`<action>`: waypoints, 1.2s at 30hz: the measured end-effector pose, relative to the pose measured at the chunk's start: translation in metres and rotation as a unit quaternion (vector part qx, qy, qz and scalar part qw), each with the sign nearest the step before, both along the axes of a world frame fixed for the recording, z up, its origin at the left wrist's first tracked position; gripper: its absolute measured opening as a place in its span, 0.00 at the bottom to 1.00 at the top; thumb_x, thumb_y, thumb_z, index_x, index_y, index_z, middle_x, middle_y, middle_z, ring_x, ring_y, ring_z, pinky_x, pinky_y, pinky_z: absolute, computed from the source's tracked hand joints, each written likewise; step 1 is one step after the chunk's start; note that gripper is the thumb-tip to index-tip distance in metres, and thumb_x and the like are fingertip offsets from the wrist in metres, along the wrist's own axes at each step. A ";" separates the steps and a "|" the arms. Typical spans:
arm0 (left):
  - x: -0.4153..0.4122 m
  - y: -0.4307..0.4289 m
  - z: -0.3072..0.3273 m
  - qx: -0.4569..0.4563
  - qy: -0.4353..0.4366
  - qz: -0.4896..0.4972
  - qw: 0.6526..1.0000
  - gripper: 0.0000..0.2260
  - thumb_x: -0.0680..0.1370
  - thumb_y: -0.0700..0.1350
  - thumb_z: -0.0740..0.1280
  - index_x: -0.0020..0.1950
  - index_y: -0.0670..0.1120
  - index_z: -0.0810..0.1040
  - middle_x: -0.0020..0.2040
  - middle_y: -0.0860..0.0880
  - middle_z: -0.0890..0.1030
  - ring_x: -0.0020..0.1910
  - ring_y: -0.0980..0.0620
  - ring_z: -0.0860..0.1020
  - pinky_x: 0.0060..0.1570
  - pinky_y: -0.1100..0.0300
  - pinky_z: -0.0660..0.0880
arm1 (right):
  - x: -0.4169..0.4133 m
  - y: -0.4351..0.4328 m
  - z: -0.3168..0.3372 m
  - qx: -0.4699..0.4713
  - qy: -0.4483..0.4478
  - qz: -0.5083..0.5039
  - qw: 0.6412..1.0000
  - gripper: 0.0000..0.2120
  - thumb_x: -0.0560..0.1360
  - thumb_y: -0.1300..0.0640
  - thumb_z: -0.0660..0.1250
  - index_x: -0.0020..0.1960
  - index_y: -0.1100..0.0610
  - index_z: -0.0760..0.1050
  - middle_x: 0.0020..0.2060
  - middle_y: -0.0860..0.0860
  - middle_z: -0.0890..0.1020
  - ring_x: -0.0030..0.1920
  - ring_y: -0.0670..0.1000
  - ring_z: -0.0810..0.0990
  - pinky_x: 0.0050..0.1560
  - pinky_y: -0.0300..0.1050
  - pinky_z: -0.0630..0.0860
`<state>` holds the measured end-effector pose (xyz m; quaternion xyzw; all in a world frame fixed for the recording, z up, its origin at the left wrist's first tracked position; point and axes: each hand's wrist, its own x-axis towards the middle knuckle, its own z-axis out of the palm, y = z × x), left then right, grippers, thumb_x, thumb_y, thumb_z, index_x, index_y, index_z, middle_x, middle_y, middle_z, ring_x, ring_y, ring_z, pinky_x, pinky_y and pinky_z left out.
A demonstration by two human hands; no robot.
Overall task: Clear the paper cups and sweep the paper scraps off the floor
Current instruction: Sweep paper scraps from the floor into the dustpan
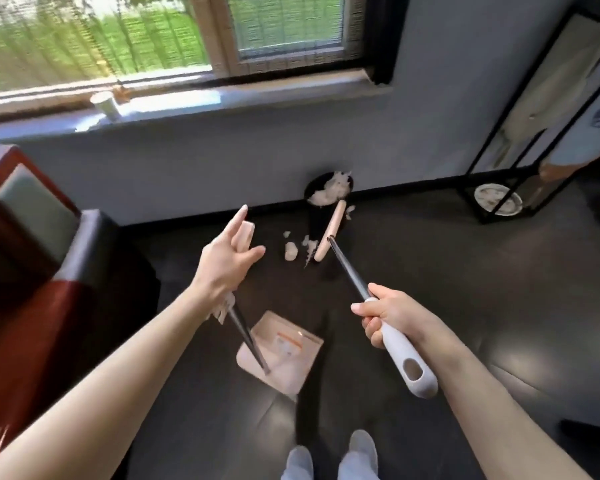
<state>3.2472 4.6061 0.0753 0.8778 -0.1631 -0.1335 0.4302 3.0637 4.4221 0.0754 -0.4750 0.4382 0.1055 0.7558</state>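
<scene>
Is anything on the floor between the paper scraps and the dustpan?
Nothing visible: bare dark floor separates the paper scraps from the dustpan. The broom head sits right beside the scraps, not in that path.

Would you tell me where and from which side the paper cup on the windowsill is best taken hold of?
Grip the paper cup round its side wall, about mid-height, coming from the room side: it stands rim up on the windowsill with the window close behind it. The right hand is taken up, gripping the broom.
</scene>
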 end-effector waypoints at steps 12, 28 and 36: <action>-0.218 0.164 -0.050 0.035 0.050 0.276 0.959 0.27 0.79 0.38 0.63 0.74 0.59 0.63 0.64 0.54 0.77 0.61 0.50 0.76 0.62 0.53 0.72 | -0.092 0.107 -0.037 -0.015 0.046 0.336 0.941 0.32 0.76 0.73 0.61 0.76 0.59 0.53 0.20 0.49 0.70 0.19 0.43 0.66 0.19 0.33 0.64; -0.650 0.422 -0.046 0.066 0.087 0.674 0.731 0.31 0.79 0.40 0.62 0.75 0.64 0.55 0.68 0.47 0.74 0.65 0.41 0.71 0.56 0.59 0.66 | -0.325 0.439 -0.036 0.002 0.014 0.836 0.549 0.12 0.77 0.64 0.65 0.56 0.55 0.65 0.32 0.54 0.74 0.25 0.45 0.69 0.28 0.41 0.72; -0.894 0.568 -0.037 0.116 0.093 0.796 0.587 0.32 0.78 0.41 0.65 0.75 0.62 0.55 0.60 0.38 0.79 0.57 0.35 0.76 0.51 0.53 0.72 | -0.512 0.664 -0.045 -0.017 -0.008 0.882 0.471 0.16 0.78 0.71 0.53 0.59 0.54 0.66 0.27 0.54 0.69 0.20 0.46 0.65 0.18 0.33 0.64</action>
